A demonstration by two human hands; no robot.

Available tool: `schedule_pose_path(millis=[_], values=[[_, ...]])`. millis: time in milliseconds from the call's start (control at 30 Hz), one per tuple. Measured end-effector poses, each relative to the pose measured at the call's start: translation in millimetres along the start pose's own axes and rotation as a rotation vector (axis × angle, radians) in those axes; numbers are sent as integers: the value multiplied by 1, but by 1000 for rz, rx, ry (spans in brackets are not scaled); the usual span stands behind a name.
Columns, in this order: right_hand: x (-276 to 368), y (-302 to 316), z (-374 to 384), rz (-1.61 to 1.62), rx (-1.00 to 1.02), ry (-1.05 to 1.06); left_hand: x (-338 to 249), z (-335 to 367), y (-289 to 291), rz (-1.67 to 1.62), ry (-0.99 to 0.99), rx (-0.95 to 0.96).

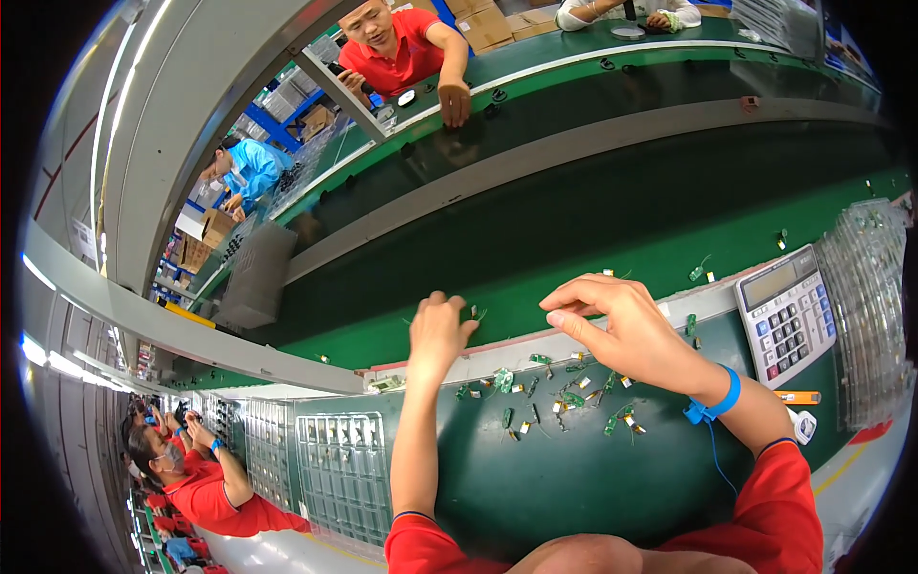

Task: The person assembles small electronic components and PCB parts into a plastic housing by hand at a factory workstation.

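Left hand (438, 330) pinches a small green circuit board (475, 312), right hand (620, 325) fingers loosely curled, empty (boards likely light, fragile; grip edges).

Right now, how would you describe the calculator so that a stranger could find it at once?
Start from the dark green work table in front of the person, then go to its right side, past the right hand with the blue wrist strap. The calculator lies there beside a stack of clear plastic trays. It alone has a grey body, a display and rows of keys.
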State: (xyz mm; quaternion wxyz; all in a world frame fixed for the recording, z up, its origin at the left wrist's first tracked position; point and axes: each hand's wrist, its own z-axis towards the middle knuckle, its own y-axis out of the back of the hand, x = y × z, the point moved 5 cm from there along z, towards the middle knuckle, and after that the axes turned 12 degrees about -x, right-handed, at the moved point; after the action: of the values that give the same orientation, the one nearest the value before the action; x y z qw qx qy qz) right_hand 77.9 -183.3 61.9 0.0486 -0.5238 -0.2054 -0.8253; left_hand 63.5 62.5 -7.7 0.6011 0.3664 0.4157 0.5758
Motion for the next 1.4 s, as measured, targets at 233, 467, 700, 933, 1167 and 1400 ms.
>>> schedule_pose_path(millis=[233, 467, 700, 933, 1167, 1400], values=[[1, -2, 0, 8, -13, 65, 8, 0, -29, 29, -13, -59], [-2, -2, -1, -80, -97, 226, -61, 5, 29, -1351, 413, 273], [9, -15, -7, -31, -11, 403, -82, -4, 55, -1597, 380, 404], [13, -9, -5, -62, -43, 432, -80, -7, 56, -1614, 322, 433], [15, -3, -9, -216, -218, 500, -89, -7, 67, -1279, 177, 80], [21, -2, -7, -189, -285, 581, -78, -9, 66, -1250, 328, -20]])
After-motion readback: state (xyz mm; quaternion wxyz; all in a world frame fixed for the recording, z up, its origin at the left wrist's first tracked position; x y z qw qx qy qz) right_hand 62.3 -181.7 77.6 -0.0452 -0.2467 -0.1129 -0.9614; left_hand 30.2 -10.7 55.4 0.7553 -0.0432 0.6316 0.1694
